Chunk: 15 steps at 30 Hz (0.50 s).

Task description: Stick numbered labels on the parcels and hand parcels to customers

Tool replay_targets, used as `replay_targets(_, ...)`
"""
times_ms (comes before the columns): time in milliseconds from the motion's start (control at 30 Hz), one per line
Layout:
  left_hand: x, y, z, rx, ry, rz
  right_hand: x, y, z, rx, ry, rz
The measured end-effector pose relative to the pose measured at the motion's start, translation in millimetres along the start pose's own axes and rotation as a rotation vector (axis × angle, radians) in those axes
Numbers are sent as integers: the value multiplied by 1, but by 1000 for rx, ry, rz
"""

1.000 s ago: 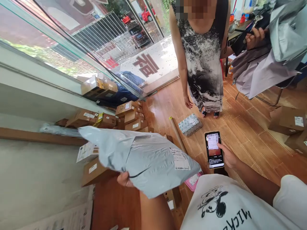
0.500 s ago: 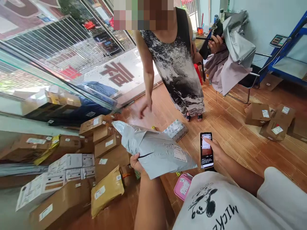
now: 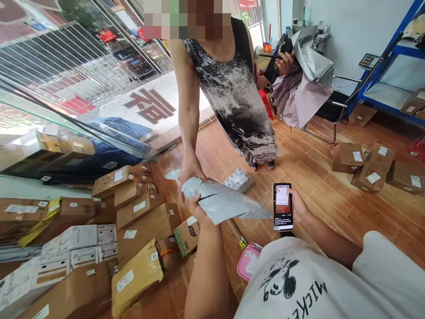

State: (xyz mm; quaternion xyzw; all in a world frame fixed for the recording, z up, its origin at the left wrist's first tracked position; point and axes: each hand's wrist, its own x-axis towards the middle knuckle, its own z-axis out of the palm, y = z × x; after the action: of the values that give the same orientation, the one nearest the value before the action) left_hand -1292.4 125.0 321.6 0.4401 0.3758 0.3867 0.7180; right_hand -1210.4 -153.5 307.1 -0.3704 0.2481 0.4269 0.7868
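A pale grey plastic mailer bag (image 3: 226, 201) is in my left hand (image 3: 199, 208), whose fingers close on its near edge. Another person's hand (image 3: 191, 170) grips the same bag at its far left end. My right hand (image 3: 299, 206) holds a smartphone (image 3: 283, 207) upright, its lit screen turned to me with a picture and text on it. The bag's right tip comes close to the phone. In their other hand (image 3: 284, 63), the person holds a dark item I cannot make out fully, beside grey plastic bags (image 3: 314, 57).
Cardboard boxes (image 3: 142, 221), white boxes (image 3: 55, 266) and a yellow padded parcel (image 3: 137, 279) crowd the floor at left. A pink case (image 3: 248, 262) lies before me, a bubble-wrapped parcel (image 3: 237, 180) beyond the bag. More boxes (image 3: 372, 175), a chair (image 3: 332, 106) and blue shelving (image 3: 388, 57) are at right.
The other person's reaching hand has come down onto the mailer bag and taken hold of its far end. The bag has tilted, its label now less visible. My right hand still holds the phone.
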Motion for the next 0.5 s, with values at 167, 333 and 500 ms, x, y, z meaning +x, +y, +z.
replay_targets(167,6,-8,9,82,104,-184,3,0,-6,-63,-26,-19)
replay_targets(333,-42,-19,26,676,52,202,11,6,-12,-119,-65,-45)
replay_targets(500,-115,-22,52,973,-524,415,20,15,-13,-198,-131,-70)
